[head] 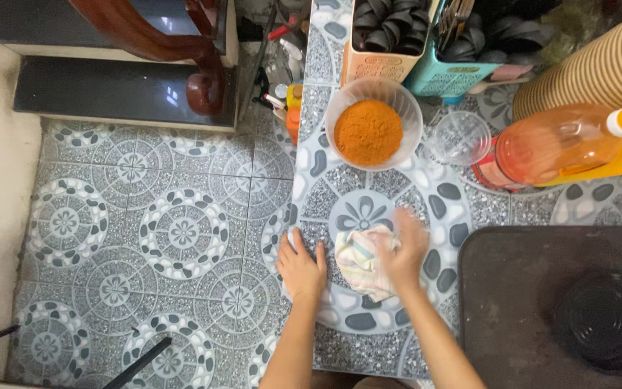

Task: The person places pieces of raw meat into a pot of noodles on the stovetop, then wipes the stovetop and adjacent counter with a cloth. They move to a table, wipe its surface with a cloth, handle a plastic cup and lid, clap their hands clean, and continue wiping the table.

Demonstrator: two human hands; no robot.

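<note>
Head view, looking straight down. Left hand [301,268] lies flat and open, palm down, fingers spread slightly, on the patterned tile tabletop [368,180] near its left edge; forearm runs up from the bottom of frame. Right hand [403,252] is curled over a crumpled pale striped cloth [360,261], fingers bent and gripping it against the tabletop; hand is motion-blurred, wrist angled in from lower right. Cloth sits just right of the left hand, near but not clearly touching it, at the middle of the tabletop's flower pattern. Beyond the hands: a clear plastic bowl of orange powder [371,128], an empty clear cup [459,137] just beside it, and an orange-liquid bottle [559,146] lying on its side. Dark tray [512,288] to the right carries a black bowl [607,320]. Tiled floor [145,230] at left.
</note>
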